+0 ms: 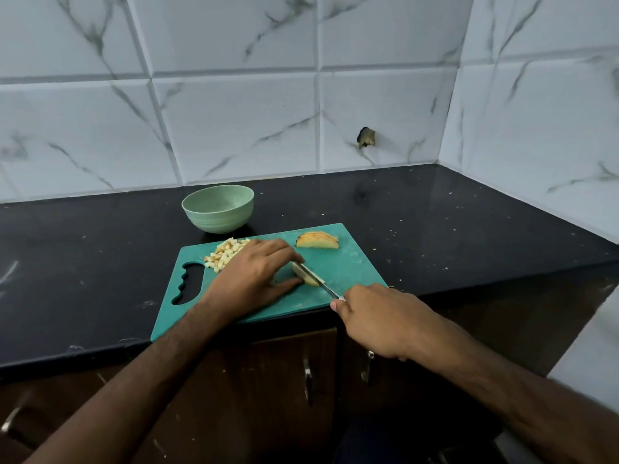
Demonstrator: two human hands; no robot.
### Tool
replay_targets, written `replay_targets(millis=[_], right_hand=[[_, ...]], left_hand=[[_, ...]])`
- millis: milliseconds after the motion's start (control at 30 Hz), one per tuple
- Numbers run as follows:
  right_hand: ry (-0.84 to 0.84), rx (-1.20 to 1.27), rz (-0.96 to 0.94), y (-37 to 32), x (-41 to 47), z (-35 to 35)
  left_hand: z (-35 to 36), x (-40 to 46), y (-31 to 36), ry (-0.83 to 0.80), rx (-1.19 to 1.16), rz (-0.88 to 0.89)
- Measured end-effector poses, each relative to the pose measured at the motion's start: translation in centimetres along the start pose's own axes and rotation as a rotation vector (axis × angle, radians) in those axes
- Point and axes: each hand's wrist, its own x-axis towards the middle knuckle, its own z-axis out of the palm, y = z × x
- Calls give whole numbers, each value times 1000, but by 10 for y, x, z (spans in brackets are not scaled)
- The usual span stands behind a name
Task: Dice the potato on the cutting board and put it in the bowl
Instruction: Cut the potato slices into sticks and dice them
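A teal cutting board (348, 269) lies at the front edge of the black counter. My left hand (249, 279) holds a pale potato piece (310, 279) down on the board with curled fingers. My right hand (378, 318) grips the handle of a knife (320, 283), whose blade lies across that piece. A pile of diced potato (225, 253) sits on the board's far left, partly behind my left hand. A stack of potato slices (317, 240) rests near the board's far edge. The light green bowl (217, 209) stands behind the board and looks empty.
The black counter (452, 222) runs to a marble-tiled wall behind and on the right. Dark wooden cabinet doors with metal handles (307, 380) are below the counter edge. The board has a cut-out handle (189, 283) at its left end.
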Motion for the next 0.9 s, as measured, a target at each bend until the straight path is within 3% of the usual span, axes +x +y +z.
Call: replay_targets(millis=[333,500,900], right_hand=[[-31,102,33,5,6,5],[28,-30,-5,5,10,5],[-36,143,30,14,11,-12]], left_hand=[[1,0,-2,-99,-146,-84],[0,-2,-3,-67,-133,-126],[-1,0,-4,-20,-73,-98]])
